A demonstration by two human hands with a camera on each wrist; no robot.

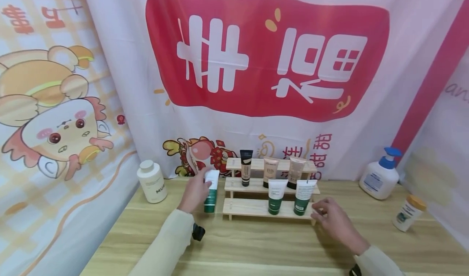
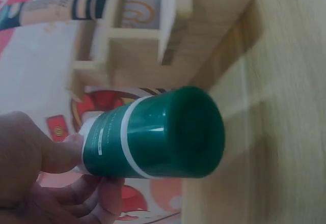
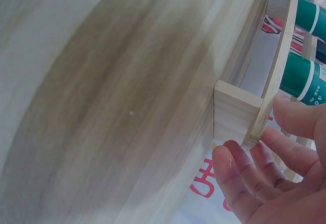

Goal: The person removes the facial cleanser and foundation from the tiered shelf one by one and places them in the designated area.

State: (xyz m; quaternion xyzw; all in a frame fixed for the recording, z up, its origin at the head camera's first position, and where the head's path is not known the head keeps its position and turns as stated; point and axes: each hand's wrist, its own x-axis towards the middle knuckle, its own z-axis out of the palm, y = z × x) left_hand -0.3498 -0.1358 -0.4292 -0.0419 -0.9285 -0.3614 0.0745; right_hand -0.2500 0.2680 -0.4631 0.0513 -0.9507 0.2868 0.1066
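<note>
My left hand [image 1: 196,190] holds a white-and-green squeeze tube [image 1: 211,196] by its white upper part, just left of a wooden tiered rack [image 1: 253,207]. In the left wrist view the tube's green cap [image 2: 196,132] points away from the hand, clear of the tabletop. At the rack's right end, my right hand [image 1: 335,221] pinches the end of the lowest shelf [image 3: 277,66] between thumb and fingers. Two similar green-capped tubes [image 1: 276,196] stand on that lowest shelf. Higher up stand a slim black-and-beige tube [image 1: 246,168] and two pinkish-beige tubes [image 1: 270,172].
A white bottle [image 1: 152,182] stands at the table's back left. On the right are a white pump bottle [image 1: 380,178] with a blue top and a small white bottle [image 1: 409,213] with an orange cap. A printed curtain [image 1: 264,125] hangs behind the wooden table [image 1: 256,247].
</note>
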